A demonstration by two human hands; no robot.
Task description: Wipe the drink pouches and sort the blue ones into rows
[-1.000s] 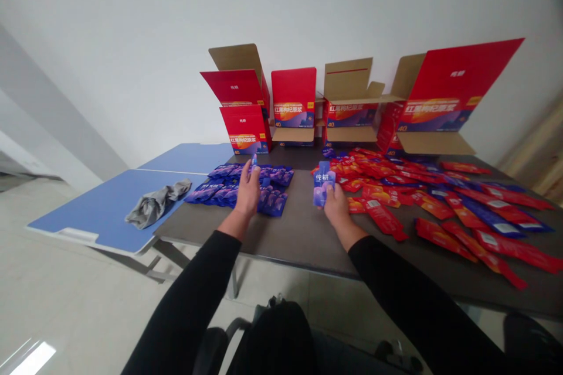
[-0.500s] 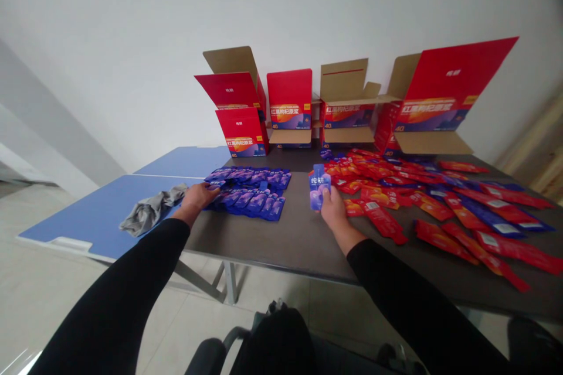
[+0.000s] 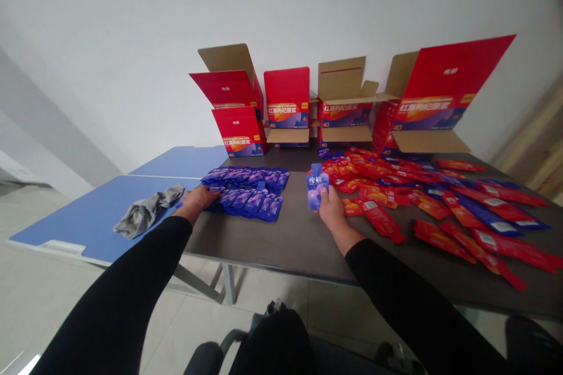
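My right hand [image 3: 332, 208] is closed around the lower part of a purple pouch [image 3: 315, 181]. This pouch has a spout-like top and white lettering, and it is held upright above the dark table. Over on the left, my left hand [image 3: 197, 198] lies low with its fingers stretched over the end of a row of purple pouches [image 3: 250, 200]. The fingers touch the end pouch, which they partly hide. Behind it runs a second overlapping row of purple pouches [image 3: 246, 174]. Right of my right hand spreads a loose heap of red pouches [image 3: 373, 167] with some purple ones among them.
Open red cartons [image 3: 240, 132] line the back by the wall, some stacked, with flaps [image 3: 457, 73] standing up. A grey cloth [image 3: 147, 212] lies on the blue table [image 3: 101, 211] at left. The dark table's front edge [image 3: 281, 269] runs in front of me.
My left hand has lowered the pouch it held onto the near row's left end, and its fingers now lie flatter. My right hand keeps its pouch. The view has shifted slightly.
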